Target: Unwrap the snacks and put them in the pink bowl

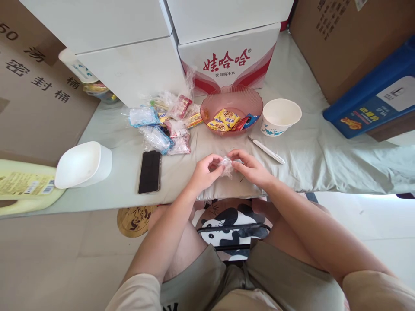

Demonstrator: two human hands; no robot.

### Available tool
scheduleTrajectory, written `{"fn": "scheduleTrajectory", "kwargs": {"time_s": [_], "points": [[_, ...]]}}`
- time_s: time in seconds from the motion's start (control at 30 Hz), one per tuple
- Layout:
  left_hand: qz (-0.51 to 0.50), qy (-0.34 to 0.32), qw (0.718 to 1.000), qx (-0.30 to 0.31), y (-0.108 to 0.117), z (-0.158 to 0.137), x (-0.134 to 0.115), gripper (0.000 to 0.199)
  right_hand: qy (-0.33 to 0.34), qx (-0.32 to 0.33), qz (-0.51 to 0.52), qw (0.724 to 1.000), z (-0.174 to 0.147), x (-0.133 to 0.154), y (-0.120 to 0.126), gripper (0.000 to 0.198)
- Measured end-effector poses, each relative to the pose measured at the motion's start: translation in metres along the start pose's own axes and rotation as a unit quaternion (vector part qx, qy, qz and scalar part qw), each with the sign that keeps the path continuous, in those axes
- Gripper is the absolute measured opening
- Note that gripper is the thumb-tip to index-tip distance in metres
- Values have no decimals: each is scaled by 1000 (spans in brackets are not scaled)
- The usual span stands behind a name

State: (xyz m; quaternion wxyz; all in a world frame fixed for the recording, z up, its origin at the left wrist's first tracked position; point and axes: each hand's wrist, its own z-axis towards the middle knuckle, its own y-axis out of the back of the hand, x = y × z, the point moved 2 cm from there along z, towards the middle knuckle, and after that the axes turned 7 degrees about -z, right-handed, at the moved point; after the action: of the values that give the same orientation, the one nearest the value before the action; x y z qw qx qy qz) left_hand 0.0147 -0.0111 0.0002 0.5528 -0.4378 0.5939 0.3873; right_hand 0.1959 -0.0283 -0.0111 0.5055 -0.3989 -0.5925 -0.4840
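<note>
Between my two hands is a small crumpled piece of clear plastic wrap (226, 166); whether anything is inside it I cannot tell. My left hand (207, 170) pinches its left side with thumb and fingers. From the right, my right hand (248, 166) grips the other side. Beyond them stands a pink glass bowl (207, 103) holding yellow, red and blue snack packets (225, 119). A white utility knife (267, 150) lies right of my hands. Left of the bowl sits a pile of plastic-wrapped snack packets (167, 125).
A paper cup (280, 119) stands right of the bowl. A phone (149, 172) and a white plastic container (82, 164) are on the left, beside a pale yellow jug (29, 185). White boxes (227, 56) line the back; a blue package (372, 95) leans at right.
</note>
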Motion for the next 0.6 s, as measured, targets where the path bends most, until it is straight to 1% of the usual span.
{"fn": "scheduleTrajectory", "kwargs": {"time_s": [0.03,0.1,0.17,0.2,0.3,0.37,0.4,0.47,0.53,0.6], "points": [[-43,17,999,1,1,-1,-1,32,3,3,13,1000,-1,0,0,42],[-120,46,992,4,2,-3,-2,37,10,37,49,998,-2,1,-3,47],[-142,47,989,-16,3,-3,-2,39,-1,75,62,995,-2,1,-7,43],[-133,40,990,-33,3,-1,0,38,-13,77,55,995,-2,1,-9,39],[-86,12,993,-84,1,4,4,36,-47,36,20,998,0,-2,-12,30],[-78,-6,992,-97,-2,5,6,37,-49,-3,19,999,2,-3,-13,29],[-81,-14,992,-92,-4,5,6,37,-46,-18,26,998,3,-4,-14,30],[-88,-20,994,-61,-6,4,6,39,-40,-37,34,998,4,-5,-14,29],[-75,-11,997,-20,-7,3,7,40,-42,-32,21,998,6,-5,-14,28],[-46,4,999,-2,-5,3,8,38,-48,-14,7,999,7,-5,-15,27]]}}
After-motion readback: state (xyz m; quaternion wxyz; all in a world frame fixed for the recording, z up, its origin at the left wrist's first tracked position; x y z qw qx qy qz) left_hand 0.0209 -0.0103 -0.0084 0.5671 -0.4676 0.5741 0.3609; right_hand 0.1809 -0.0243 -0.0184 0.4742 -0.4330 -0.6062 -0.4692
